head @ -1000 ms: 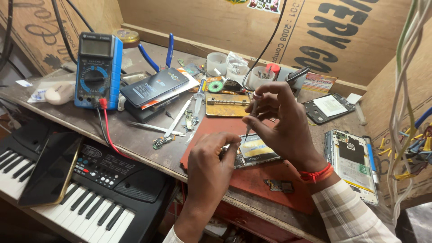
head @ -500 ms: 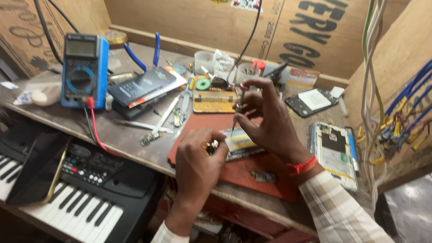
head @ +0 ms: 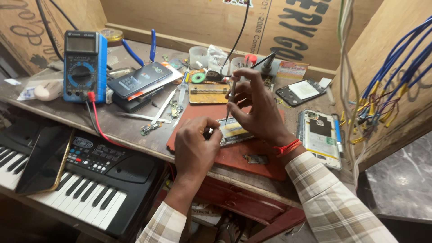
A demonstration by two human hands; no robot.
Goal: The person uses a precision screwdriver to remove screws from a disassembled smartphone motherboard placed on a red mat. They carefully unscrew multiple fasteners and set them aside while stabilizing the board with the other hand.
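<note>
Workbench, head cam | R hand (head: 258, 110) pinches thin screwdriver (head: 230, 101) upright, tip down on opened phone (head: 234, 132) | L hand (head: 195, 146) closed on phone's left edge, pinning it to red mat (head: 265, 159) at bench front | blue multimeter (head: 81, 65) far left, keyboard (head: 67, 180) below bench, 2nd open phone (head: 320, 137) just right of mat

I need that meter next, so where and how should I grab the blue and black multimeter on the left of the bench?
Grip the blue and black multimeter across its long blue side edges, near the upper half, coming from above. It lies face up on the bench, and the red lead plugs in at its bottom edge, so a lower grip would likely snag the wire.
</note>
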